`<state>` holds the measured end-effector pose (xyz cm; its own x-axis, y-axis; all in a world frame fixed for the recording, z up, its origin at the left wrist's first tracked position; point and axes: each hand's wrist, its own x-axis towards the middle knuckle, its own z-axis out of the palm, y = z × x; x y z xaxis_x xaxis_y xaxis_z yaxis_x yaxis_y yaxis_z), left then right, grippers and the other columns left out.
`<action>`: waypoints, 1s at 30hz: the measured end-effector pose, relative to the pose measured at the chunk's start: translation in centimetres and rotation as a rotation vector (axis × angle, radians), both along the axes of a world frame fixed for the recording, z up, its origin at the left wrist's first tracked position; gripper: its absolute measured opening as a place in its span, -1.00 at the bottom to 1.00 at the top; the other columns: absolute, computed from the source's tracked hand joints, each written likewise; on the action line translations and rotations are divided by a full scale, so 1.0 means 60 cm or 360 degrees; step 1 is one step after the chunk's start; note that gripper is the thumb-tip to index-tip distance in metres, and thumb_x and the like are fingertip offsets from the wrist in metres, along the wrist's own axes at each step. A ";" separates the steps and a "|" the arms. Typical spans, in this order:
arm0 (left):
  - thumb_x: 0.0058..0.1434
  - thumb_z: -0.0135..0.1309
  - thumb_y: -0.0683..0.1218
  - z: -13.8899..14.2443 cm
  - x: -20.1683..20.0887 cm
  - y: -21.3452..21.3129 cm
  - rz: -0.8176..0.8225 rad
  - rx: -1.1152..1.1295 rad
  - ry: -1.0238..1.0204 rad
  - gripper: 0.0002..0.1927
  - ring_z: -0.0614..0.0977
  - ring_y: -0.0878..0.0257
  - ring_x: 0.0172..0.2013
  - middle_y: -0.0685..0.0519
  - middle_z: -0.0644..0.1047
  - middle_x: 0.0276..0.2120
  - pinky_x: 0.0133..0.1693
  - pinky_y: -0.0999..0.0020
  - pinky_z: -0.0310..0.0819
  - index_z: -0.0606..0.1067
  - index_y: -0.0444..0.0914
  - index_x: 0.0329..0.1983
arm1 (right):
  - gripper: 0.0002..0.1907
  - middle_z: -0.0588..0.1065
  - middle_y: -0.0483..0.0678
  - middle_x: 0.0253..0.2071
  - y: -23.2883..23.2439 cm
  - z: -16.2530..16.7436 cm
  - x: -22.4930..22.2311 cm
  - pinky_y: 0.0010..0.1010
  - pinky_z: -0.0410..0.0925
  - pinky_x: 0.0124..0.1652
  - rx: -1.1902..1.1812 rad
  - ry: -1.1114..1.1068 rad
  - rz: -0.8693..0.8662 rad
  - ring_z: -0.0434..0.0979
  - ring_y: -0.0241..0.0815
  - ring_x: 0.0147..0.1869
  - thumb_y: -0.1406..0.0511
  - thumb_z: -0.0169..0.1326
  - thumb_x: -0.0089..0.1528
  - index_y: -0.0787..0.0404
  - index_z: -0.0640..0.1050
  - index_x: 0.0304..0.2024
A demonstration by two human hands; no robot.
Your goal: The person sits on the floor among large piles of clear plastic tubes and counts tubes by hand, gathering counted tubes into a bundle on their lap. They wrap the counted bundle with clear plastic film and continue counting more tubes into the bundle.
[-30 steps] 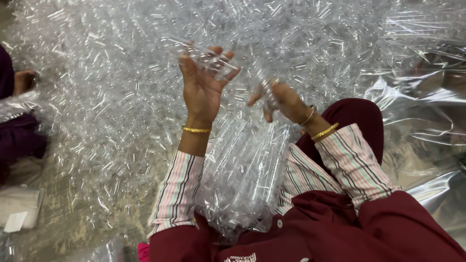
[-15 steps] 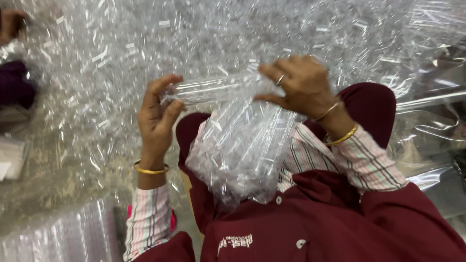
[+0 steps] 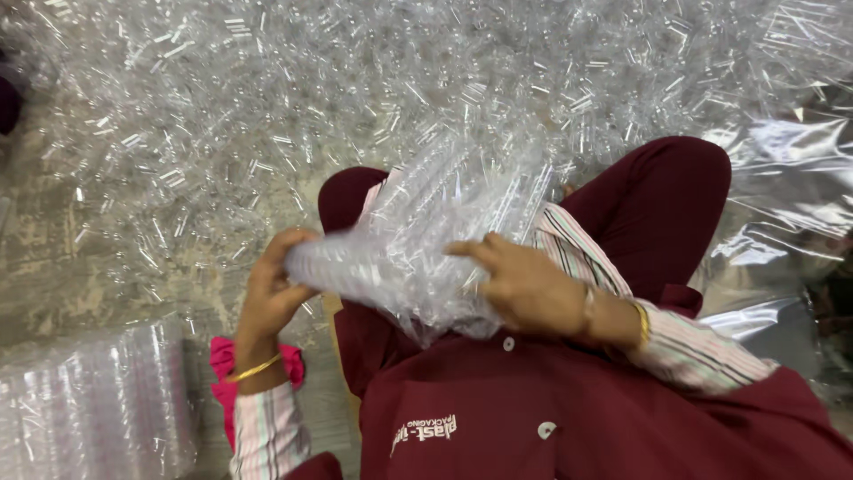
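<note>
heap: clear plastic tubes [image 3: 267, 116] cover the floor, within reach.
lap: loose tubes [image 3: 462, 204] pile there.
row: tube stack [image 3: 373, 267] held level, end to end.
grip: left hand [image 3: 271, 293] cups one end; right hand [image 3: 524, 284] presses the other.

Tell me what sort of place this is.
Probably a plastics packing workshop, with the work done sitting on the floor. A huge heap of clear plastic cups covers the ground, a packed bag of stacked cups lies nearby, and the left hand and right hand hold a nested stack.
</note>
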<state>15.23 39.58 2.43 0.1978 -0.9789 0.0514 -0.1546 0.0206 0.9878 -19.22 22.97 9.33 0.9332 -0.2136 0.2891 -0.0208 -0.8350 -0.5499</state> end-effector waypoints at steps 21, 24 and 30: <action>0.13 0.23 -0.20 -0.088 -0.202 -0.024 0.0350 0.0036 -0.0162 -0.58 0.56 0.17 -0.18 -0.05 0.47 -0.17 -0.19 0.30 0.53 0.36 -0.32 0.01 | -0.07 0.15 0.23 0.45 0.106 -0.027 0.133 -0.10 0.48 0.06 0.0592 -0.0151 0.0083 0.44 0.25 0.30 0.52 0.01 0.07 0.25 0.08 0.50; 0.11 0.24 -0.15 -0.112 -0.212 -0.024 0.0140 -0.0355 -0.1267 -0.67 0.53 0.13 -0.03 -0.12 0.46 -0.01 -0.05 0.23 0.48 0.58 -0.08 -0.03 | -0.17 0.14 0.21 0.48 0.109 -0.013 0.151 -0.05 0.41 0.18 0.0545 -0.0147 0.0122 0.34 0.25 0.43 0.50 0.03 0.06 0.26 0.15 0.41; 0.24 0.16 -0.23 -0.050 -0.075 -0.022 0.0274 0.0207 -0.0108 -0.88 0.54 0.24 -0.45 -0.02 0.55 -0.40 -0.40 0.37 0.45 0.51 -0.32 -0.17 | -0.47 0.07 0.28 0.49 0.062 0.003 0.126 -0.10 0.34 0.24 0.0482 -0.0239 0.0360 0.36 0.23 0.35 0.35 0.15 0.21 0.38 0.41 0.22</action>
